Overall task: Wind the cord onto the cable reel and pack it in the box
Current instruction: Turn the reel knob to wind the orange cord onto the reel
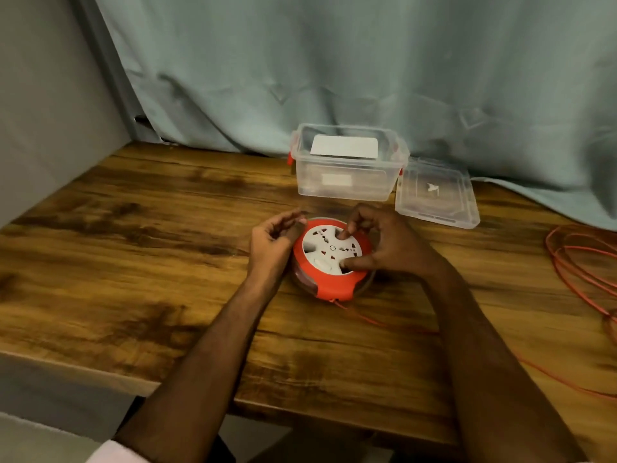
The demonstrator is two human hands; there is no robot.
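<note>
From the head camera I see the cable reel (330, 259) lying flat on the wooden table (133, 262), its white socket face up inside an orange rim. My right hand (384, 245) holds the reel from its right side: one fingertip is dipped into a recess at the far part of the white face, and the thumb presses on the near part. My left hand (273, 242) rests against the reel's left edge, fingers loosely curled, gripping nothing that I can make out (its tips are blurred). The orange cord (584, 269) leaves the reel at its near edge, trails right across the table and piles in loose loops well to the reel's right. Behind the reel stands the clear box (347, 168), open, with its lid (437, 195) lying flat just beside it, behind and right of the reel. A pale green curtain (334, 61) hangs behind the box.
</note>
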